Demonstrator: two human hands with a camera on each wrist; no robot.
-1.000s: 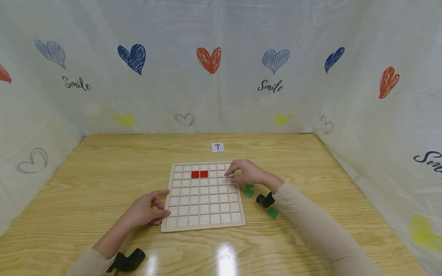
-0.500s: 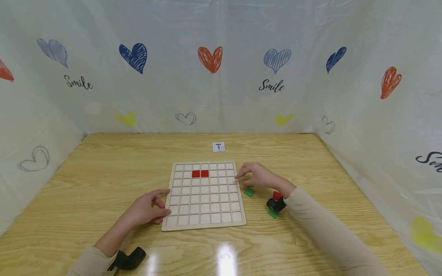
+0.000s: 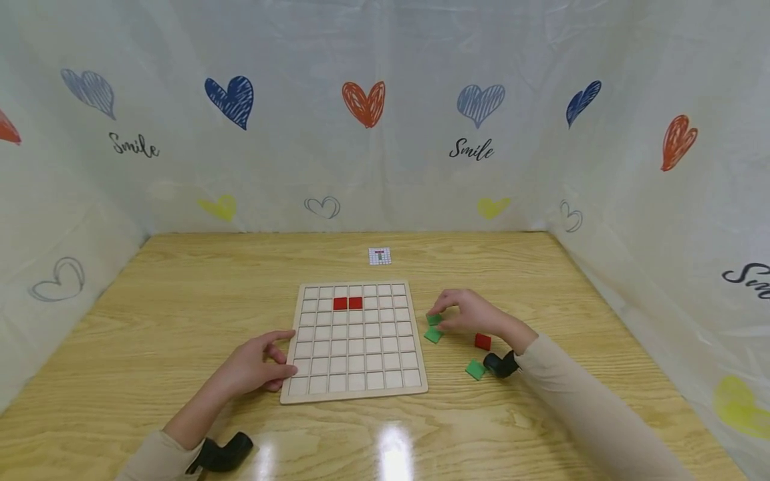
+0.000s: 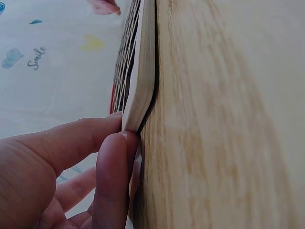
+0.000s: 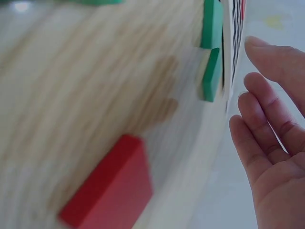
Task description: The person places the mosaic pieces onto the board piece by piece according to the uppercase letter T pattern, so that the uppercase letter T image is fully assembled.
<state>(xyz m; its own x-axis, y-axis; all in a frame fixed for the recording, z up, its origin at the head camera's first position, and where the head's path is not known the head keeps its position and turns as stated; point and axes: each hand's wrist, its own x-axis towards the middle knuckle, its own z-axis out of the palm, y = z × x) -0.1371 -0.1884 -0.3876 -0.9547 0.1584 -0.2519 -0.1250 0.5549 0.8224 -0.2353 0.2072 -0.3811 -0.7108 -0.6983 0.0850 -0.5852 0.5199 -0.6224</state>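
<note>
A pale wooden grid board (image 3: 355, 399) lies flat, with two red tiles, one (image 3: 340, 304) beside the other (image 3: 355, 303), in its second row from the back. My left hand (image 3: 249, 364) touches the board's left edge with index finger and thumb; the left wrist view shows the fingertips against the edge (image 4: 143, 86). My right hand (image 3: 472, 312) hovers right of the board, by two green tiles (image 3: 432, 335), fingers apart and holding nothing in the right wrist view. A red tile (image 3: 482, 341) (image 5: 114, 186) and another green tile (image 3: 475, 370) lie nearer the right wrist.
Behind the board lies a small printed card (image 3: 379, 256) with a red and green pattern on a grid. White curtains (image 3: 415, 174) with hearts and lettering stand along the back and both sides of the wooden table (image 3: 180, 287).
My right hand has moved right from over the board's right side to beside the green tiles. The loose red tile has come into view. The left hand keeps its place.
</note>
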